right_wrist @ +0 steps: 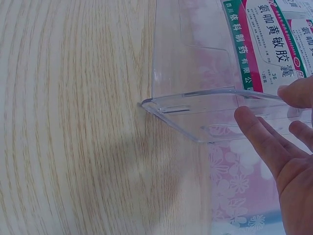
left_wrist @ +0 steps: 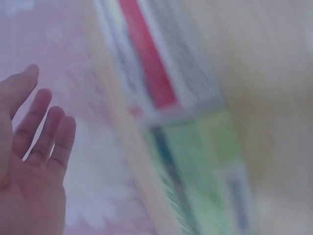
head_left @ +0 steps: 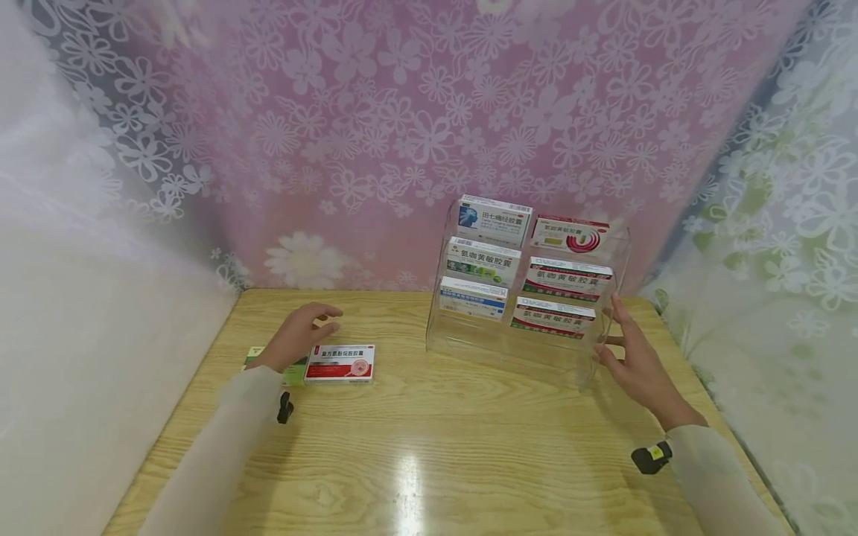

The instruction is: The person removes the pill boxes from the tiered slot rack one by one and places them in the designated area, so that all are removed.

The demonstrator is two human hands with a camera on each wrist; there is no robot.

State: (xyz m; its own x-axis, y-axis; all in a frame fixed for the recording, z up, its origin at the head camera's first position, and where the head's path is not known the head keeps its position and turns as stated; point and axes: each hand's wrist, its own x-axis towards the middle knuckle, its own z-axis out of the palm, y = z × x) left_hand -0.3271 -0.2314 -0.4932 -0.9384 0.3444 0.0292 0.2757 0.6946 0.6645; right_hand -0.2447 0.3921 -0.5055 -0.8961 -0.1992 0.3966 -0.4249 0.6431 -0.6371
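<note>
My left hand (head_left: 298, 335) hovers over the table beside two medicine boxes, its fingers loosely bent and holding nothing. Just right of it lies a red and white medicine box (head_left: 339, 365). A green medicine box (head_left: 293, 374) is partly hidden under the hand; both boxes look blurred in the left wrist view. At the right, a clear plastic display rack (head_left: 469, 341) holds several medicine boxes in two columns. My right hand (head_left: 633, 365) holds the rack's right side, thumb at the front edge and fingers along the side panel (right_wrist: 195, 110).
The wooden table (head_left: 375, 454) reaches back to a pink floral curtain (head_left: 375, 149). Pale cloth (head_left: 87, 298) hangs along the left side, and a floral curtain (head_left: 784, 298) along the right. A small black device (head_left: 652, 457) sits at the right wrist.
</note>
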